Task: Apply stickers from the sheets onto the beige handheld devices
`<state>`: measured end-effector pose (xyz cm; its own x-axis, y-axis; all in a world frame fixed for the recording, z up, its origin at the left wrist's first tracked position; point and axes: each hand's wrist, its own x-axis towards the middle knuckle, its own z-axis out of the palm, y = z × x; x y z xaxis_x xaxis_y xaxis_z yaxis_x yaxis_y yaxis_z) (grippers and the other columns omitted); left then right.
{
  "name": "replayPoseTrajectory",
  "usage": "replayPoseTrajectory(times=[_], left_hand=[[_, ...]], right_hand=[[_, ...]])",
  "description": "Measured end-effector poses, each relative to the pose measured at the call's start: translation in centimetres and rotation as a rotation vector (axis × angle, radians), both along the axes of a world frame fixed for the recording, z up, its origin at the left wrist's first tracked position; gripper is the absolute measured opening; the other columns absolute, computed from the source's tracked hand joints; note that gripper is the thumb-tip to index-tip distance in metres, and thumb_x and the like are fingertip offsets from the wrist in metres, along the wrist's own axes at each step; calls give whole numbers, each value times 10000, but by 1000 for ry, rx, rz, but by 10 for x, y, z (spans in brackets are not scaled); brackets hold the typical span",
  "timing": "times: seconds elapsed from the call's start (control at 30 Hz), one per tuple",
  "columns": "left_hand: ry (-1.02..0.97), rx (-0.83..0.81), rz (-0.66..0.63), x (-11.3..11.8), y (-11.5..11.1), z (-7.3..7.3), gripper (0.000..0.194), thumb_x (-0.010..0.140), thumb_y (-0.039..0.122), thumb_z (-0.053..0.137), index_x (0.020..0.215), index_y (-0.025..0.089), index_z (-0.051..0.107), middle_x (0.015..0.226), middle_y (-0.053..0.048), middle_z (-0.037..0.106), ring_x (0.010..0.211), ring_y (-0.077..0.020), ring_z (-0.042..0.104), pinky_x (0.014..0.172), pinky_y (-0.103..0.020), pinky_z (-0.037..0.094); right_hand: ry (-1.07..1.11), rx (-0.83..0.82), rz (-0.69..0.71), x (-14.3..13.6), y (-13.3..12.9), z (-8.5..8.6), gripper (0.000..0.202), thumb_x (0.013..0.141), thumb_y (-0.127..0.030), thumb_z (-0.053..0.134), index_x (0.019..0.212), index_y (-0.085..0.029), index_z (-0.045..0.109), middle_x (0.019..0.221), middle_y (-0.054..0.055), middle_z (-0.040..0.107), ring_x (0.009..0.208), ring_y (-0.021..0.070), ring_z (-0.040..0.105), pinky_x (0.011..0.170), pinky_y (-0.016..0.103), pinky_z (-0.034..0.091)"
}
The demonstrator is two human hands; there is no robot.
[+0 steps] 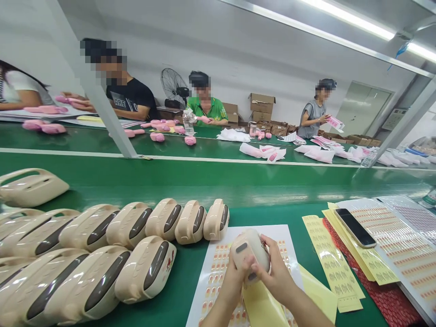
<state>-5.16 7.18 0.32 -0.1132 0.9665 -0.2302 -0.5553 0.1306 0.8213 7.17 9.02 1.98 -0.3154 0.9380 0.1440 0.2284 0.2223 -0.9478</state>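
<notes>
Both my hands are closed around a cream plastic casing (pixel 250 247) with two dark oval slots on the side facing me. My left hand (pixel 238 274) grips it from the left and below. My right hand (pixel 277 270) wraps its right side, with the thumb near the lower slot. Beneath them lie a white sheet of small orange stickers (pixel 213 272) and a yellow backing sheet (pixel 315 293). To the left, a similar casing (pixel 145 270) shows a handle, a dark glossy strip and a small red print. Several more casings (pixel 132 225) stand in rows beside it.
At right, a phone (pixel 356 227) rests on yellow sticker sheets (pixel 383 268) beside larger orange-printed sheets (pixel 398 240). A green belt (pixel 190 175) crosses ahead. People work beyond it with pink items (pixel 160 125) and white pouches (pixel 262 152). A slanted metal post (pixel 102 104) rises at left.
</notes>
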Motion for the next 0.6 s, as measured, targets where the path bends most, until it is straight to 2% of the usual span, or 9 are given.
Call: replayPoseTrajectory(times=[0.1,0.17,0.27,0.33,0.37,0.47,0.53,0.6], left_hand=[[24,19,-60,-3,-2,-4,661,465,391,810,1038,173,562,896,-79,692,904,-306,615,793,-407,466],[-64,71,-132,-9,0,-4,700,410,471,809,1007,176,596,900,-87,696,972,-333,583,815,-413,454],[-242,44,-281,-21,0,6,665,530,650,660,993,175,626,937,-100,694,1062,-335,535,858,-412,428],[-256,-1,-322,-31,-4,15,547,640,579,633,1022,189,617,958,-89,692,1045,-312,553,855,-397,428],[-243,5,-330,-37,-9,20,501,645,502,672,1041,202,604,971,-79,688,1027,-304,567,841,-385,434],[-186,79,-317,-52,-29,30,560,513,347,791,1020,217,592,1029,-72,667,1001,-323,577,782,-370,462],[-98,103,-243,-61,-46,31,577,449,332,816,967,202,597,1099,-87,636,1040,-352,548,800,-394,463],[59,96,-124,-70,-60,27,588,468,349,806,991,203,582,1163,-97,600,1096,-360,507,860,-426,440]], right_hand=[[2,34,45,5,-3,-3,774,715,-341,649,1335,-217,203,1373,156,323,1242,259,366,1020,427,323],[-17,112,79,12,-3,-1,916,663,-345,709,1368,-223,137,1379,164,329,1254,277,357,1023,444,320],[-104,278,196,24,-7,4,964,645,-320,735,1388,-252,124,1392,145,328,1294,286,294,1037,461,287],[-188,366,309,30,-12,7,949,656,-287,728,1395,-270,132,1408,127,314,1310,284,261,1035,456,291],[-230,400,358,30,-15,7,949,657,-268,725,1398,-273,133,1415,121,307,1311,284,259,1032,451,298],[-299,518,445,27,-23,0,966,661,-196,711,1411,-264,107,1416,113,324,1306,282,267,1038,432,301],[-307,586,459,21,-26,-11,936,703,-150,663,1417,-262,68,1415,99,335,1300,261,284,1040,401,312],[-307,602,422,17,-28,-24,895,756,-124,591,1419,-261,5,1413,86,340,1293,238,301,1026,374,343]])
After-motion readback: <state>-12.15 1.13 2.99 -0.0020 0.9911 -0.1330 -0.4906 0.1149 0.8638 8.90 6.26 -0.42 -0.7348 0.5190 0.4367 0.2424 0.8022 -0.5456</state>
